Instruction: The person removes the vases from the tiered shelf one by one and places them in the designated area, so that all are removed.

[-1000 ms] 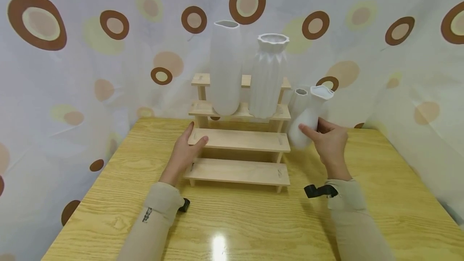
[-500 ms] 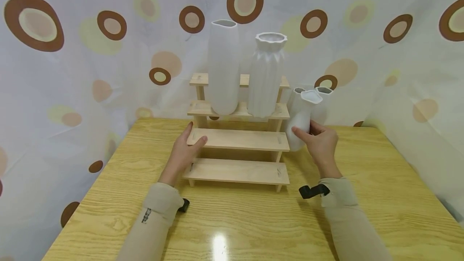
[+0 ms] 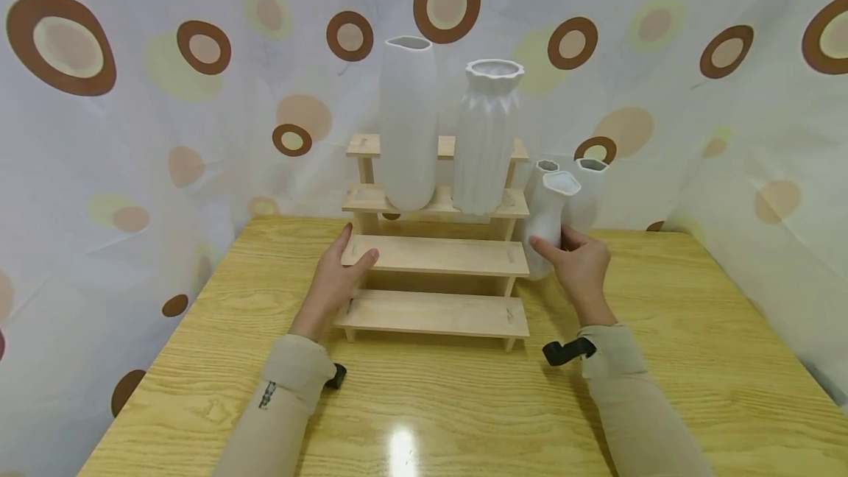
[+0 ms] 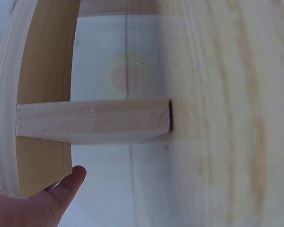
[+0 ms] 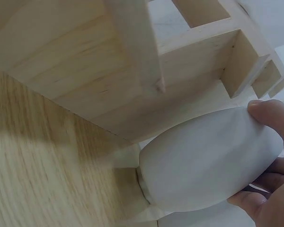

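Note:
A four-tier wooden display stand (image 3: 437, 254) stands on the table. My left hand (image 3: 331, 280) grips the left end of its second tier from the bottom, thumb over the top; in the left wrist view, fingers (image 4: 68, 189) wrap the board's edge. Just off the stand's right side, my right hand (image 3: 583, 267) holds a small white vase (image 3: 547, 216) with a flared rim and a rounded body. The right wrist view shows this vase (image 5: 210, 161) tilted sideways, its base close to the tabletop, thumb and fingers around it.
A tall smooth white vase (image 3: 408, 131) and a pleated white vase (image 3: 486, 146) stand upright on the upper part of the stand. Two more white vases, one with an angular rim (image 3: 592, 165), stand behind the held one. A patterned cloth (image 3: 232, 109) hangs behind the table (image 3: 457, 403).
My right hand has shifted left and slightly down with the small vase, toward the stand. The angular-rimmed vase behind it has come into view. My left hand has kept its grip.

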Demonstrator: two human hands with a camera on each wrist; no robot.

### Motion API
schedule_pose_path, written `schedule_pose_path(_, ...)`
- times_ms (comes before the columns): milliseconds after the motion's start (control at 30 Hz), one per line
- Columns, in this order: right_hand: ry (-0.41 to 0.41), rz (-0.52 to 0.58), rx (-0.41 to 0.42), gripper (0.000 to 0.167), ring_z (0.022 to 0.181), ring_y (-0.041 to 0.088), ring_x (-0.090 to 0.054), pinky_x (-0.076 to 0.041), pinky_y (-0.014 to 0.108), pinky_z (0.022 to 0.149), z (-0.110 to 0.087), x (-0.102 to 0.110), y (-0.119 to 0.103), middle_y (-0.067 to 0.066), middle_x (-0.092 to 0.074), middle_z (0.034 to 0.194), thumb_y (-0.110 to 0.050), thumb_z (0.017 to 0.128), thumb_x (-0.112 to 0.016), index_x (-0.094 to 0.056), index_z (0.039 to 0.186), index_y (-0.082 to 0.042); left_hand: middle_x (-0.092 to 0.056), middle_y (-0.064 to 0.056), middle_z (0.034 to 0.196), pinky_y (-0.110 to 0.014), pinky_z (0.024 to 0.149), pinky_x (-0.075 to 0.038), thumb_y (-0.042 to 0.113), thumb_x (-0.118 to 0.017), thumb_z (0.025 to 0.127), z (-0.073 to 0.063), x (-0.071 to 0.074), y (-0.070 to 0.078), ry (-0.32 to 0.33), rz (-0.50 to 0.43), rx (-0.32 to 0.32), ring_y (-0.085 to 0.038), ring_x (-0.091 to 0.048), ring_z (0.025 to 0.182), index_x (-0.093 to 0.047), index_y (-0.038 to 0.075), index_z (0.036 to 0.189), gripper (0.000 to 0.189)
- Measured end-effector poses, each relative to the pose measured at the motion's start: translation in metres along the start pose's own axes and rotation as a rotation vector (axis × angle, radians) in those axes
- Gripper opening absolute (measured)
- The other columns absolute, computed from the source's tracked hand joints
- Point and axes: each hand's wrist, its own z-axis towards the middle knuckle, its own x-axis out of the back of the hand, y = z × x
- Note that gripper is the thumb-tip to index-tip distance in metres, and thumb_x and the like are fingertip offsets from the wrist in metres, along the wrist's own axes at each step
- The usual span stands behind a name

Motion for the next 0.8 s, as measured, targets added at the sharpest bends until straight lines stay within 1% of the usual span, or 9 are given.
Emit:
schedule_pose_path(167, 0.006, -0.018, 0.021, 0.055, 0.101, 0.023, -0.067, -0.053, 0.019, 0.077, -0.0004, -0.0037, 0.0040, 0.015, -0.071, 0.109, -0.031, 0.076, -0.088, -0.071, 0.120, -0.003, -0.012, 0.004, 0.163, -0.050, 0.118, -0.017, 0.062, -0.059, 0.091, -0.0001, 0.0001, -0.0005, 0.005, -0.001, -0.004, -0.023, -0.009, 0.149, -0.012, 0.023, 0.160, 0.092)
schedule_pose_path(367, 0.007, -0.049, 0.028, 0.056, 0.100, 0.020, -0.067, -0.054, 0.019, 0.077, -0.0001, -0.0058, 0.0080, 0.013, -0.072, 0.109, -0.034, 0.076, -0.088, -0.071, 0.120, -0.005, -0.012, 0.003, 0.163, -0.050, 0.118, -0.017, 0.063, -0.058, 0.091, -0.0006, 0.0005, -0.0003, -0.001, -0.001, -0.003, -0.023, -0.009, 0.149, -0.012, 0.025, 0.160, 0.092)
schedule_pose_path(500, 0.005, -0.040, 0.025, 0.057, 0.099, 0.021, -0.068, -0.054, 0.018, 0.075, -0.0006, -0.0062, 0.0090, 0.014, -0.071, 0.108, -0.034, 0.075, -0.088, -0.071, 0.121, -0.005, -0.012, 0.004, 0.163, -0.050, 0.118, -0.018, 0.064, -0.058, 0.091, -0.0008, 0.0003, 0.0002, -0.004, -0.005, 0.001, -0.023, -0.009, 0.149, -0.012, 0.025, 0.160, 0.092)
schedule_pose_path(633, -0.008, -0.029, 0.024, 0.058, 0.100, 0.023, -0.067, -0.054, 0.018, 0.075, -0.0008, -0.0065, 0.0092, 0.016, -0.071, 0.109, -0.033, 0.076, -0.088, -0.070, 0.122, -0.003, -0.011, 0.004, 0.163, -0.050, 0.118, -0.017, 0.063, -0.058, 0.091, -0.0007, 0.0004, 0.0000, -0.005, -0.002, -0.004, -0.023, -0.008, 0.149, -0.012, 0.024, 0.160, 0.092)
schedule_pose_path(700, -0.017, -0.034, 0.021, 0.059, 0.101, 0.024, -0.067, -0.054, 0.020, 0.077, -0.0010, -0.0065, 0.0096, 0.016, -0.070, 0.110, -0.033, 0.076, -0.087, -0.069, 0.123, -0.002, -0.011, 0.004, 0.163, -0.050, 0.118, -0.017, 0.063, -0.058, 0.091, -0.0006, 0.0005, -0.0002, -0.004, 0.001, -0.005, -0.023, -0.008, 0.149, -0.011, 0.024, 0.160, 0.092)
schedule_pose_path(800, -0.028, -0.053, 0.009, 0.059, 0.103, 0.024, -0.066, -0.056, 0.027, 0.082, -0.0009, -0.0068, 0.0106, 0.015, -0.070, 0.112, -0.035, 0.077, -0.087, -0.068, 0.124, -0.003, -0.012, 0.003, 0.163, -0.050, 0.118, -0.017, 0.064, -0.058, 0.091, -0.0001, 0.0007, -0.0005, -0.004, 0.006, -0.005, -0.023, -0.009, 0.149, -0.012, 0.024, 0.160, 0.092)
